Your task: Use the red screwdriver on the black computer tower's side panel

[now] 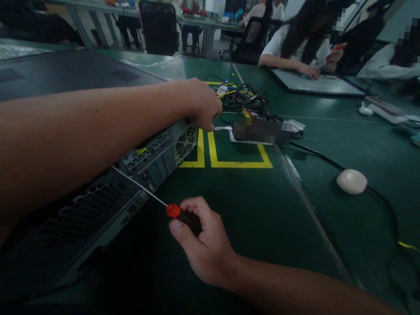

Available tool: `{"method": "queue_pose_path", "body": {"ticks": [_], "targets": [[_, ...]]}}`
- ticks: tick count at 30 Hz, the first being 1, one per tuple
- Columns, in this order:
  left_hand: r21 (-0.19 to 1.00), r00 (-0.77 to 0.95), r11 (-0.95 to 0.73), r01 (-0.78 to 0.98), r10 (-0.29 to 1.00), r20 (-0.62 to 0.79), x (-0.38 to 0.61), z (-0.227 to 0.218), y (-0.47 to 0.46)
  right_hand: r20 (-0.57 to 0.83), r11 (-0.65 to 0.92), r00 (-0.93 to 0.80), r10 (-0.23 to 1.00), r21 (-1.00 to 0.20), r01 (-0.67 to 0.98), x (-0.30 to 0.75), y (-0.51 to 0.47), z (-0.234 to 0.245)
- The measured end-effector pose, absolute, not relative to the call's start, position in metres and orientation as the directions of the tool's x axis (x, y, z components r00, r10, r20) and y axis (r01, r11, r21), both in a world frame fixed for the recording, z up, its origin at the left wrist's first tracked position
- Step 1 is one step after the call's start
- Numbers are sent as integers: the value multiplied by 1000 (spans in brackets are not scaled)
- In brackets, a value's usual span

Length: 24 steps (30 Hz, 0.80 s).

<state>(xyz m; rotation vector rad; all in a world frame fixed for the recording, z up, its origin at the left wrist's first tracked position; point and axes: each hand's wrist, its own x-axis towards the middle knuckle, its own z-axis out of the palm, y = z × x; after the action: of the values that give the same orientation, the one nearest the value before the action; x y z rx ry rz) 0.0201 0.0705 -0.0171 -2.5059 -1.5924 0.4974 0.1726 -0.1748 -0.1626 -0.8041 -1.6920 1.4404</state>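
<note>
A dark computer case (85,66) lies on its side on the left, its rear panel with fan grille and slots facing the right. Reaching over it, my left hand (204,105) is at the far rear corner, fingers curled down over the edge and partly hidden. My right hand (210,242) is closed around the dark and red handle of a screwdriver (172,210). Its long thin shaft points left to the rear panel, where the tip meets the case beneath my left forearm.
Yellow tape squares (238,166) mark the green table. Beyond them lie a tangle of cables (248,99) and a dark phone-like device (261,131). A white computer mouse (351,181) sits by a black cord on the right. Co-workers sit across the table.
</note>
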Motion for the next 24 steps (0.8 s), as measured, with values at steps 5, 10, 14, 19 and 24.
{"method": "queue_pose_path", "body": {"ticks": [5, 10, 14, 19, 24], "targets": [[-264, 427, -463, 846, 885, -183, 17, -18, 72, 127, 172, -517, 847, -984, 39, 174, -175, -161], [-268, 407, -448, 853, 892, -197, 18, -17, 71, 195, 244, -506, 840, -969, 31, 174, -173, -161], [-254, 386, -430, 867, 900, -204, 18, -18, 71, 202, 262, -526, 826, -964, 41, 174, -172, -162], [-251, 438, -472, 845, 880, -184, 14, -20, 74, 179, 230, -531, 828, -973, 31, 175, -174, -167], [-281, 400, -446, 850, 893, -205, 17, -18, 73, 167, 232, -509, 845, -971, 66, 174, -175, -168]]}}
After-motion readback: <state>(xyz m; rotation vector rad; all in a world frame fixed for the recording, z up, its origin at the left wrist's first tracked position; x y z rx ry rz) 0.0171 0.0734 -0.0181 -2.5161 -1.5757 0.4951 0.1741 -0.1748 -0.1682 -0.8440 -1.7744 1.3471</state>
